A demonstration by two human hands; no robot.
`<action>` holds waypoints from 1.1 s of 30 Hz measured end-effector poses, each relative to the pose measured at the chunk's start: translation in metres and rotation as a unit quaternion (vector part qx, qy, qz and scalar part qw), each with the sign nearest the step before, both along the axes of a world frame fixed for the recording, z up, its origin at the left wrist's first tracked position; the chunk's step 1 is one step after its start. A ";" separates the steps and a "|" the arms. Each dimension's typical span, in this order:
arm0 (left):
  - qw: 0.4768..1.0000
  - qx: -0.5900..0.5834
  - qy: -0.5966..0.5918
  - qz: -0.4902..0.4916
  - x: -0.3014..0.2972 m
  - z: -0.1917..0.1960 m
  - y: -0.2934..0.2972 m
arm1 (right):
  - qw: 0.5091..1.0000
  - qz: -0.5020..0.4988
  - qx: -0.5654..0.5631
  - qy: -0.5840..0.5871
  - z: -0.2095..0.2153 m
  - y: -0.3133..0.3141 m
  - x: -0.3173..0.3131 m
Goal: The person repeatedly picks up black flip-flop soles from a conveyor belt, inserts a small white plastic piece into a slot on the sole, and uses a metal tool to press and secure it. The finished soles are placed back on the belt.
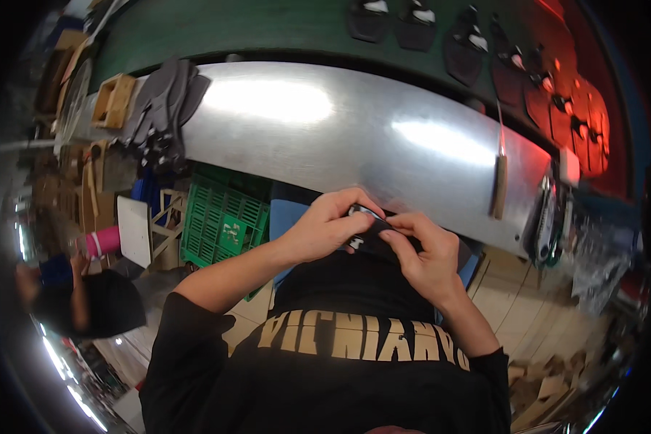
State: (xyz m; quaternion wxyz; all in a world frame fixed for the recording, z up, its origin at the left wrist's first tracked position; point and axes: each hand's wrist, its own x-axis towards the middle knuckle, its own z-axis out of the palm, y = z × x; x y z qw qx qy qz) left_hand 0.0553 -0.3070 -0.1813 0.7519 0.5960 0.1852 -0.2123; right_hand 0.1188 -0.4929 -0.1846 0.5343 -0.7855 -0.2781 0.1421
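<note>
Close to my body, at the near edge of the metal bench, both hands hold a dark sandal [372, 240] that has a small white piece on it. My left hand [325, 226] grips its left side, thumb and fingers closed around it. On the other side, my right hand [428, 257] pinches the dark material between thumb and fingertips. My fingers hide much of the sandal, so its full shape is not visible.
The metal bench [267, 137] carries a pile of dark soles [168, 101], a wooden box [113, 100] and a wooden-handled tool [500, 184]. Beyond it, dark sandals [464, 50] lie on a green belt [267, 29]. A green crate [220, 220] stands left; another person [87, 300] is farther left.
</note>
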 end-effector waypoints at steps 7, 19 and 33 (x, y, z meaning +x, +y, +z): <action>0.998 -0.024 -0.056 0.007 0.007 0.014 0.003 | 0.984 0.038 0.005 0.171 0.010 -0.008 0.020; 0.931 -0.273 -0.116 0.212 0.001 0.033 0.064 | 0.872 -0.226 -0.061 -0.429 0.067 -0.029 0.113; 0.898 -0.236 -0.031 0.371 0.006 -0.023 0.047 | 0.914 -0.173 -0.327 -0.164 -0.019 -0.061 0.135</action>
